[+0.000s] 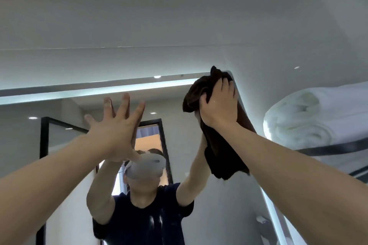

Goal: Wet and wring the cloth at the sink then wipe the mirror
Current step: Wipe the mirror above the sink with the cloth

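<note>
In the head view, the scene is seen from below, tilted up toward the top of a wall-mounted mirror [179,109] edged by a lit strip along its upper and right sides. 2 bare forearms are raised toward the glass.

The right hand [219,105] is closed around a dark brown cloth [221,145], with the fingers curled over its bunched upper part. The cloth is pressed against the mirror at the upper right corner; its top reaches just past the mirror's upper edge, and the rest hangs down below the wrist along the right-hand lit strip. A small bright drop or glint is seen on the back of this hand.

The left hand [117,125] is fully open, with all 5 fingers spread wide and nothing held. It is raised up toward the glass, left of the cloth and well apart from it; whether the palm touches the glass cannot be told.

In the mirror, the person's reflection is shown with both arms lifted, a dark short-sleeved shirt [147,219] and a pale grey headset [147,167] worn over the eyes. A black-framed doorway [162,145] with a warm orange light is reflected behind.

To the right of the mirror, rolled white towels [310,117] are stacked on a dark-railed shelf [338,147]. Above, a plain pale wall and ceiling are seen.
</note>
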